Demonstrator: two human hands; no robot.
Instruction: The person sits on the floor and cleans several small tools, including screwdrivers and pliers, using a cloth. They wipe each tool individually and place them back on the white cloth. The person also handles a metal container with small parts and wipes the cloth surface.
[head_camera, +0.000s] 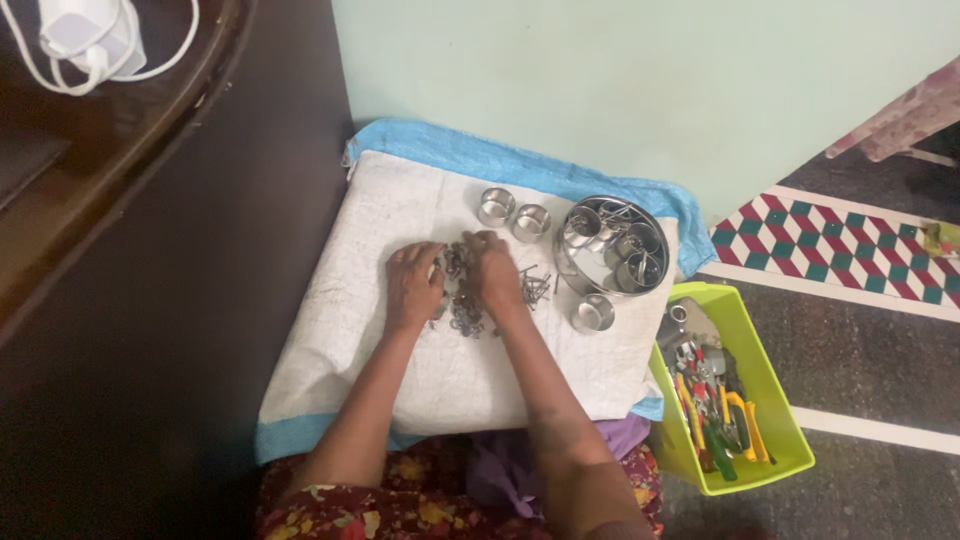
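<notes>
A white woven sack with blue edges lies spread on the floor in front of me. On its middle sits a heap of small metal hardware, screws and rings. My left hand rests palm down on the left side of the heap. My right hand presses on its upper right side, fingers bent among the pieces. Whether either hand pinches a piece is hidden. More loose screws lie just right of my right hand.
Two small steel cups stand at the back, a third to the right. A round steel tin holds several small cups. A lime-green bin of hand tools stands at the right. Dark wooden furniture borders the left.
</notes>
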